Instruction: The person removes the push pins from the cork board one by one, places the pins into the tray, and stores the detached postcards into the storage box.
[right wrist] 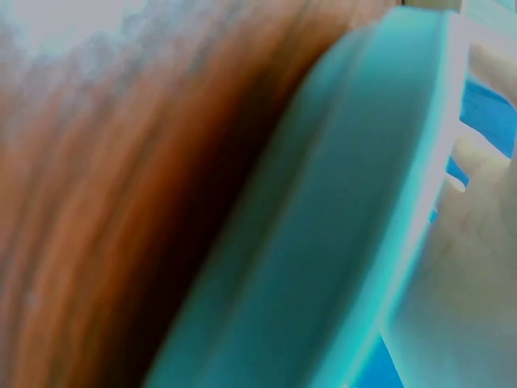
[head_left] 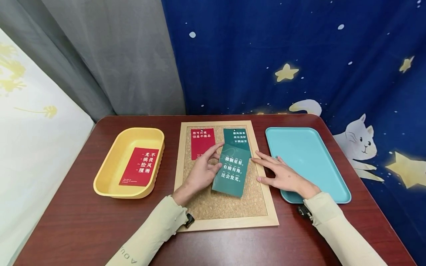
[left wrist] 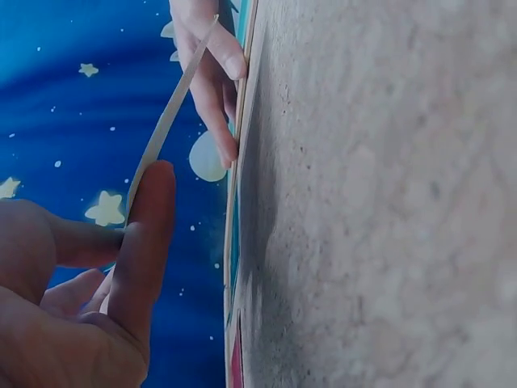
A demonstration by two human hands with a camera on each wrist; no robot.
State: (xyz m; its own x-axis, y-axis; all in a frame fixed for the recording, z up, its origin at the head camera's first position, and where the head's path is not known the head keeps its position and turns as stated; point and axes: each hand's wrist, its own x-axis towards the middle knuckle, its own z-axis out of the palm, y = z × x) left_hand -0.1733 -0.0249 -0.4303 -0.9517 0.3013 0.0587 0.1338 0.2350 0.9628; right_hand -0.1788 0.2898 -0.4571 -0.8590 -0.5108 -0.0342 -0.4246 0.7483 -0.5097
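My left hand (head_left: 202, 170) pinches the left edge of a dark green card (head_left: 233, 171) with white lettering, thumb on its face. In the left wrist view the card (left wrist: 171, 109) stands edge-on, raised off the cork board (left wrist: 388, 194). In the head view it overlaps the lower part of another green card (head_left: 235, 136), which is pinned at the board's top right. My right hand (head_left: 283, 173) has its fingers extended at the board's right wooden frame, close to the held card's right edge. Its palm is over the left rim of a blue tray (head_left: 313, 162).
A red card (head_left: 203, 142) is pinned at the cork board's upper left. To the left, a yellow basket (head_left: 103, 181) holds another red card (head_left: 139, 166). Everything rests on a dark red-brown table (head_left: 73, 218), with curtains (head_left: 233, 55) behind its back edge.
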